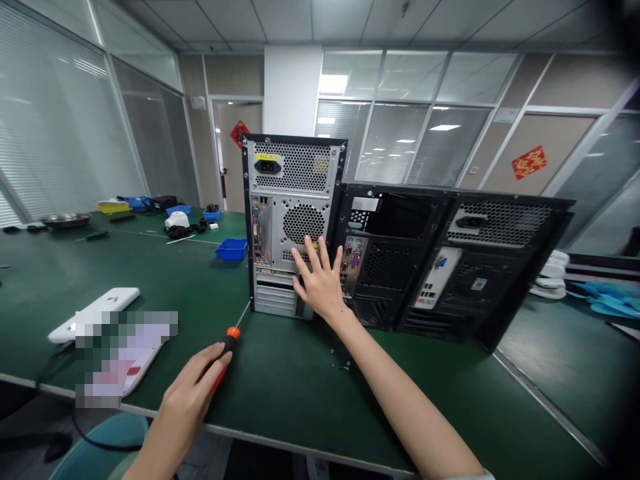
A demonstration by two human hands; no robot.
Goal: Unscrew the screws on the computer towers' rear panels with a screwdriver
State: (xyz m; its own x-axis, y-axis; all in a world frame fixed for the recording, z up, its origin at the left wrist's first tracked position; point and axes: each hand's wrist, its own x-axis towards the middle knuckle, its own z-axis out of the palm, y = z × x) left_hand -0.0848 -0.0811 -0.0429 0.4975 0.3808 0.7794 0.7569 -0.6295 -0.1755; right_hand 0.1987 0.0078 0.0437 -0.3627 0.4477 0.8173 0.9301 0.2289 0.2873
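Observation:
A computer case (270,227) stands upright on the green table, its silver back panel facing me. My left hand (193,383) is wrapped round the handle of a screwdriver (230,343), black, red and orange. Its thin shaft slants up to the lower left corner of that case; whether the tip sits in a screw is too small to tell. My right hand (323,283) lies with spread fingers against the lower right of the back panel, below the round fan grille. A few small screws (347,365) lie on the table below my right forearm.
Two black computer cases (383,267) (475,280) stand close by on the right. To the left lie a white power bank (95,313) and a partly blurred phone (145,353). Blue trays (232,249) and a metal bowl (65,221) are farther back. A teal bin (103,447) stands below the table edge.

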